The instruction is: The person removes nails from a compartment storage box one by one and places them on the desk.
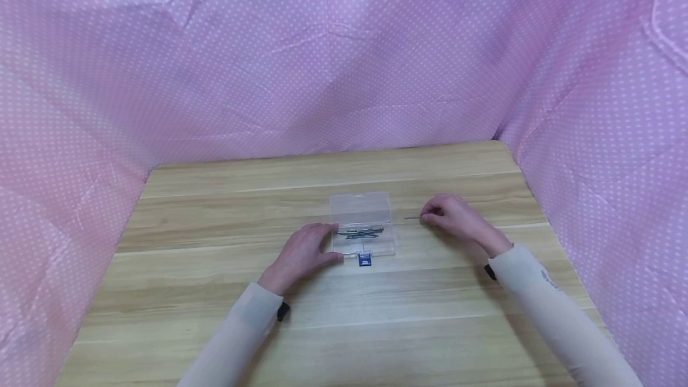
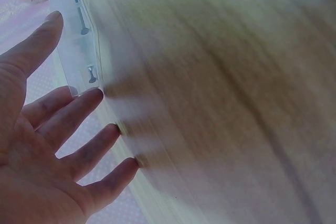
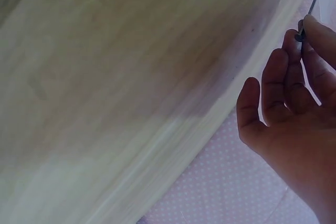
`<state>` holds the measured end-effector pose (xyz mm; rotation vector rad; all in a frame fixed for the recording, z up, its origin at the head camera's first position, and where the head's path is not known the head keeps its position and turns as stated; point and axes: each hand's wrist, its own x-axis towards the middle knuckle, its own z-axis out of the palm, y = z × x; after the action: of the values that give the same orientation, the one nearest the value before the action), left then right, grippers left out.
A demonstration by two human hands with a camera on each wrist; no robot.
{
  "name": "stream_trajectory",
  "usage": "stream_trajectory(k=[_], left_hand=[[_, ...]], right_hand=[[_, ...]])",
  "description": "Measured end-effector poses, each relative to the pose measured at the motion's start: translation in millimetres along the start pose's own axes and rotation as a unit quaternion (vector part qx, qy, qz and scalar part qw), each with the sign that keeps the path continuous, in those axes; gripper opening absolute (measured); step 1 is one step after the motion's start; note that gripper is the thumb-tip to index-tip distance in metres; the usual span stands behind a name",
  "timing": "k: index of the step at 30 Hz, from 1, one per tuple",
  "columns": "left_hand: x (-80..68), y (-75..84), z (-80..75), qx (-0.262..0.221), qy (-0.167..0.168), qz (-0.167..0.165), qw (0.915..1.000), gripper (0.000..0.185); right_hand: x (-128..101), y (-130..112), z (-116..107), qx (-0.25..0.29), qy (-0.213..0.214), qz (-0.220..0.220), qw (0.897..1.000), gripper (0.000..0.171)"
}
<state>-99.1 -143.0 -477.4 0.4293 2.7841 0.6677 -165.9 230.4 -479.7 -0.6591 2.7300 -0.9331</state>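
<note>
A clear plastic box (image 1: pixel 378 248) lies on the table with its hinged lid (image 1: pixel 360 208) folded back. Several long metal nails (image 1: pixel 362 234) lie in its far part. A blue latch (image 1: pixel 365 260) hangs at the near edge. At the box's left end is my left hand (image 1: pixel 303 252), thumb and fingers spread and fairly straight; the forefinger touches a box corner in the left wrist view. To the right of the box, my right hand (image 1: pixel 451 215) pinches one nail (image 3: pixel 313 4) between thumb and fingertips, its dark head (image 3: pixel 300 38) showing in the right wrist view.
The pale wood-grain table (image 1: pixel 215 208) reaches back to a pink dotted cloth (image 1: pixel 322 76), which hangs behind it and along both sides. A dark band (image 1: pixel 490 272) shows at the right wrist and another (image 1: pixel 283 312) at the left.
</note>
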Motion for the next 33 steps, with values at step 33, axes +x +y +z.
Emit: stream_trajectory(k=[33], left_hand=[[2.4,-0.2,1.9,0.0,0.006,-0.009,0.9999,0.076]], right_hand=[[6,19,-1,-0.023,-0.029,0.009,0.999,0.003]])
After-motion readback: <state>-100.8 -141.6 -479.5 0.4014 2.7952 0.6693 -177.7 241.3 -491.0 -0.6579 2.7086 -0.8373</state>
